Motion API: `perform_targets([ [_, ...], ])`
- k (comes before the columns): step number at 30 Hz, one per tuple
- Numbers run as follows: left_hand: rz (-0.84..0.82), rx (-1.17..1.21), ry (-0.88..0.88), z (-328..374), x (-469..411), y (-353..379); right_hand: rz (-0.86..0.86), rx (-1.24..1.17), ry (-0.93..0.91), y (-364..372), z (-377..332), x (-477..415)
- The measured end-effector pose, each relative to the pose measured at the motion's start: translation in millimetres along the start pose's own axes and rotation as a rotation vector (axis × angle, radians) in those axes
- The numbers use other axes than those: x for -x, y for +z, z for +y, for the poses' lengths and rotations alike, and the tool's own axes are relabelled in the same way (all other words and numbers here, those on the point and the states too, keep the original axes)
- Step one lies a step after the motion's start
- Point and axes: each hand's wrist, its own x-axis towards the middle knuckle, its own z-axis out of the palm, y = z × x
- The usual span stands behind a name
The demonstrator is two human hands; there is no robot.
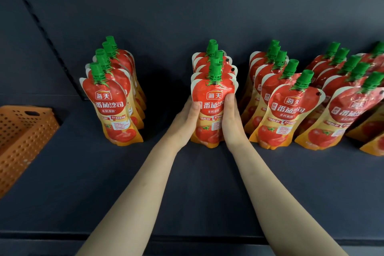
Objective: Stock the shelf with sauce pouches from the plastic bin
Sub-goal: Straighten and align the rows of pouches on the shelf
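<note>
Red-and-yellow tomato sauce pouches with green caps stand upright in rows on the dark shelf (pixel 187 183). The front pouch of the middle row (pixel 212 110) is held from both sides: my left hand (pixel 190 118) grips its left edge with the thumb on the front, and my right hand (pixel 231 120) grips its right edge the same way. Its base rests on the shelf, and several pouches stand behind it. A left row (pixel 113 100) stands apart, while two more rows (pixel 276 114) lean at the right.
An orange perforated plastic bin (pixel 22 137) sits at the left, below the shelf's end; its inside is mostly out of view. The shelf's front edge (pixel 187 237) runs across the bottom. The rightmost row (pixel 342 114) leans toward the frame edge.
</note>
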Motion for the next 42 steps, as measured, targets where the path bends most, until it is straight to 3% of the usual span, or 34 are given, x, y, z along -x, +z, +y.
perform_targets([
  [19,0.02,-0.033,0.036,-4,42,20,-0.164,0.064,0.004,-21,-2,58],
  [26,0.053,-0.071,0.067,-1,41,34,-0.147,0.086,-0.014,-23,-1,57],
  [32,0.186,-0.349,0.127,-7,58,30,-0.039,0.285,-0.106,-32,8,65],
  [42,0.178,-0.439,0.09,-6,62,30,0.1,0.426,-0.181,-37,9,65],
])
